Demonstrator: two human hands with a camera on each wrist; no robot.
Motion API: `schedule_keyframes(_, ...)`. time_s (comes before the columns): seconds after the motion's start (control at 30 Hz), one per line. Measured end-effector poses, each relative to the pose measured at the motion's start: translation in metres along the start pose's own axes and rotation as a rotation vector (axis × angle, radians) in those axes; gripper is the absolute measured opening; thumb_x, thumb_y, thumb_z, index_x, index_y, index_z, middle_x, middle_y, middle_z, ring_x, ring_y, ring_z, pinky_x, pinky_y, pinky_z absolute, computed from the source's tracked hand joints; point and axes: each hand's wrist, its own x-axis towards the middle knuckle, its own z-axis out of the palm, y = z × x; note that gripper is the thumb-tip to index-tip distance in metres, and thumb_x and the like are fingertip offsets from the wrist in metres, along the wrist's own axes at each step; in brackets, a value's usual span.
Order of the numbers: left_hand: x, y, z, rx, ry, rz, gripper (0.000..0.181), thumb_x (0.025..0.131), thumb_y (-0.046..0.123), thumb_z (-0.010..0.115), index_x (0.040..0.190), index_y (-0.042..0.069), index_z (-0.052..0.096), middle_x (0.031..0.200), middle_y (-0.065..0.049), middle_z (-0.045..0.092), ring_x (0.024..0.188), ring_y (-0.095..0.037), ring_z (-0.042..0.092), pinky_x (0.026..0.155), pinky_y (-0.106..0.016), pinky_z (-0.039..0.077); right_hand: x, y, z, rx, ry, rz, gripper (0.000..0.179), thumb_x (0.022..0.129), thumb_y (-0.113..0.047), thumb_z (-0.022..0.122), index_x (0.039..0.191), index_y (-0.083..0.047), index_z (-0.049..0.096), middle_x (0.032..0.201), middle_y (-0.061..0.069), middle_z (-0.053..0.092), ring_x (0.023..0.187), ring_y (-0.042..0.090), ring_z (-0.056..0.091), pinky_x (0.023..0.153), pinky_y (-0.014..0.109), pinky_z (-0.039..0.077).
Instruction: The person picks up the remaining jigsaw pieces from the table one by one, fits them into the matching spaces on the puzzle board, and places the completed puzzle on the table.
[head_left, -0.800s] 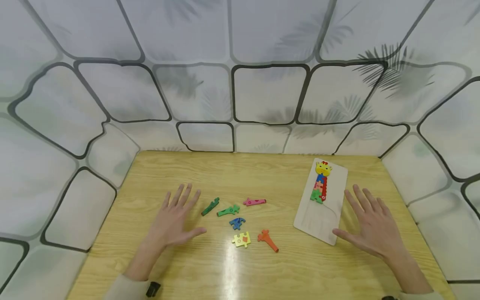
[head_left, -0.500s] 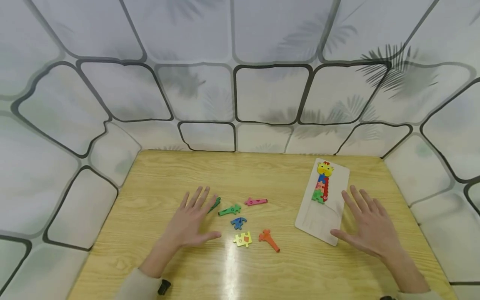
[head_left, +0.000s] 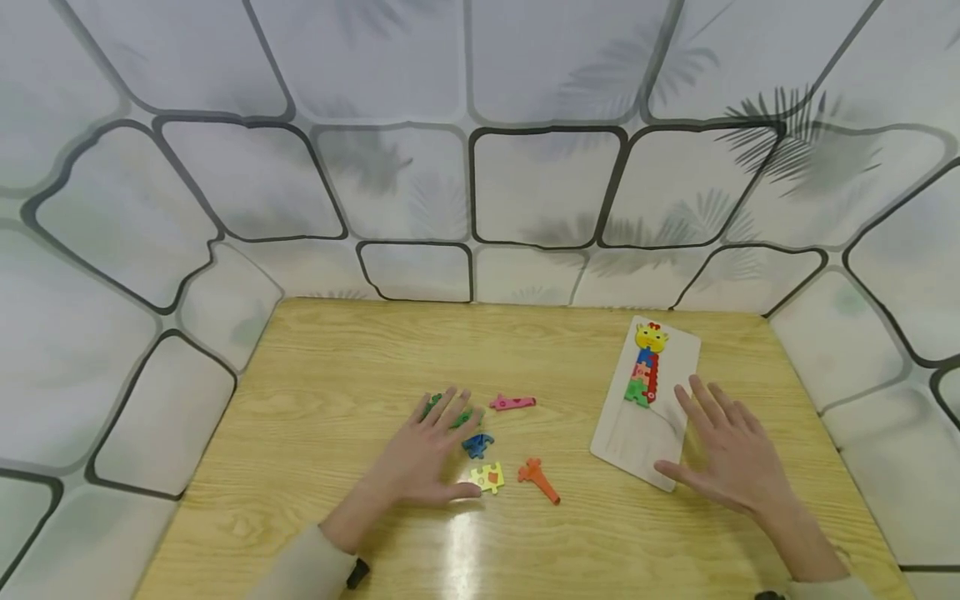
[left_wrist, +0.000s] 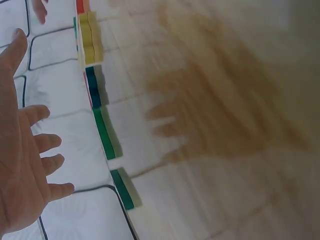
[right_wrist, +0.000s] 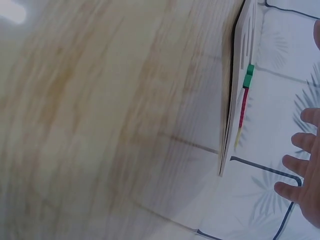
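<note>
My left hand (head_left: 422, 458) hovers with spread fingers over loose puzzle pieces, partly hiding a dark green piece (head_left: 432, 403) and a green piece (head_left: 462, 418). Just right of its fingers lie a blue piece (head_left: 477, 446) and a yellow piece (head_left: 488, 477), the thumb tip at the yellow one's edge. The left wrist view shows the hand (left_wrist: 22, 150) raised above the table. My right hand (head_left: 738, 458), fingers spread and holding nothing, is beside the wooden puzzle board (head_left: 637, 446), thumb overlapping its lower right edge. A partly assembled giraffe (head_left: 642, 367) fills the board's upper part.
A pink piece (head_left: 513, 402) and an orange piece (head_left: 538, 481) lie on the wood-grain table (head_left: 360, 342), right of the left hand. A pale wall covering (head_left: 540, 192) with dark outlines and leaf prints encloses the table's back and sides.
My left hand has moved right, from beside the pieces to over the green ones. My right hand has shifted slightly left, nearer the board. The puzzle pieces stay where they were.
</note>
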Motion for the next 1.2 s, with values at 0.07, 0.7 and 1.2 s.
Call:
schedule_keyframes(0.07, 0.004, 0.005, 0.001, 0.015, -0.010, 0.023, 0.108, 0.086, 0.083, 0.060, 0.166, 0.015, 0.035, 0.172, -0.019, 0.032, 0.160, -0.041, 0.033, 0.126, -0.064, 0.033, 0.001, 0.000, 0.001, -0.003, -0.010, -0.001, 0.118, 0.078, -0.079, 0.071, 0.168, -0.015, 0.028, 0.174, 0.018, 0.028, 0.150, 0.048, 0.038, 0.116, 0.069, 0.035)
schedule_keyframes(0.7, 0.042, 0.053, 0.012, 0.117, -0.037, 0.270, 0.109, 0.085, 0.092, 0.048, 0.165, 0.020, 0.036, 0.173, -0.015, 0.033, 0.161, -0.035, 0.032, 0.128, -0.058, 0.034, 0.009, 0.005, 0.005, -0.022, -0.055, -0.015, 0.109, 0.081, -0.076, 0.070, 0.160, -0.005, 0.044, 0.167, 0.024, 0.040, 0.144, 0.050, 0.044, 0.112, 0.068, 0.041)
schedule_keyframes(1.2, 0.064, 0.088, 0.017, 0.163, -0.170, 0.310, 0.109, 0.086, 0.095, 0.036, 0.168, 0.025, 0.028, 0.176, -0.010, 0.027, 0.164, -0.033, 0.025, 0.130, -0.054, 0.030, 0.015, 0.016, 0.013, 0.001, -0.129, 0.007, 0.103, 0.088, -0.072, 0.066, 0.161, -0.004, 0.041, 0.167, 0.026, 0.037, 0.147, 0.053, 0.041, 0.113, 0.070, 0.042)
